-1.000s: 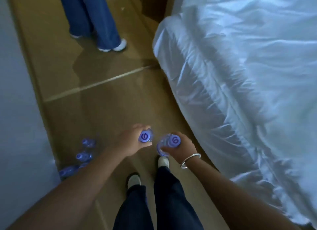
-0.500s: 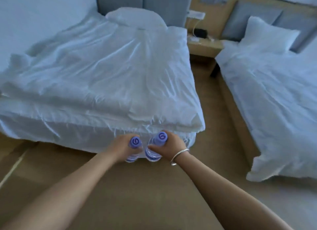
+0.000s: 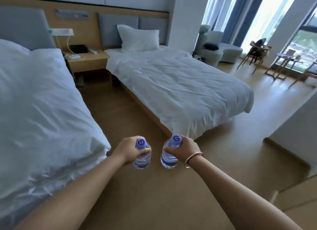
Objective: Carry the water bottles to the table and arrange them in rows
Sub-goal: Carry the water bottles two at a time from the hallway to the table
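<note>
Clearly, both hands are loaded. The left hand [image 3: 127,150] has its fingers curled round the neck of the left bottle [image 3: 142,158], just under the purple cap, and the right hand [image 3: 184,150] holds the right bottle [image 3: 169,157] the same way, with a bangle [image 3: 193,158] on that wrist. Each bottle body hangs below its fingers, over bare floor [image 3: 154,195], and the two bottles sit near one another without touching.

The grip is the weak point. Held only near the cap, a full bottle may swing as the person walks, and the two could knock together between the hands. A smooth neck might also slip through the fingers if the hold loosens, dropping the bottle to the floor.

The route adds risk. One bed [image 3: 42,109] lies to the outer side of the left fingers, another bed [image 3: 180,79] lies beyond the right fingertips, and the passage between is narrow. A table [image 3: 288,60] with chairs stands well beyond the fingers by the window; whether it is the goal cannot be told. Catching a bed corner could jolt either bottle loose.
</note>
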The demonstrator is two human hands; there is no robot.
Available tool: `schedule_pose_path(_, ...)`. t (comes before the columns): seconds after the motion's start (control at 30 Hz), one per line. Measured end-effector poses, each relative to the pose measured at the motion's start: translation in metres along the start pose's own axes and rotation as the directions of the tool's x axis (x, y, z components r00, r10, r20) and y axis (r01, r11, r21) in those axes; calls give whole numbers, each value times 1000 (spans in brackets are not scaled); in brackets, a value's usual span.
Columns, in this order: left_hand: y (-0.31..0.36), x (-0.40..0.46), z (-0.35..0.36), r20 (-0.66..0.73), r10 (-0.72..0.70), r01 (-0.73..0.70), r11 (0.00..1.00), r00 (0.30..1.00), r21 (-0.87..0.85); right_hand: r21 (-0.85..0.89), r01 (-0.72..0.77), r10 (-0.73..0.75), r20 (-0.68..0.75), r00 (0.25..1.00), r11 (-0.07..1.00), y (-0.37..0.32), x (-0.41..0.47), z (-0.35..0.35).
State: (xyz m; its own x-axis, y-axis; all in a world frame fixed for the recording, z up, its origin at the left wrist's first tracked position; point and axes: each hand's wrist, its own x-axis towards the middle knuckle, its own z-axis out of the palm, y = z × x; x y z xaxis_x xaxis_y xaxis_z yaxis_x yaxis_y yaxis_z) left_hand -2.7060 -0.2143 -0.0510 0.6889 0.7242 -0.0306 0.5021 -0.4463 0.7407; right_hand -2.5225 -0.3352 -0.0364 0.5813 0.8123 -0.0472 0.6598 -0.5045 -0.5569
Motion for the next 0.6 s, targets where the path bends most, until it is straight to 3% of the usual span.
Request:
schedule_pose_path(0.27,87,99,63,218,247,-265,963,944,57,113,-249,266,-169,949,962,90,17,-61)
schedule_pose_path(0.6,136,251,112,407,325,-355,935,854,-2,131,-439,458,-235,857,889,152,112,-96)
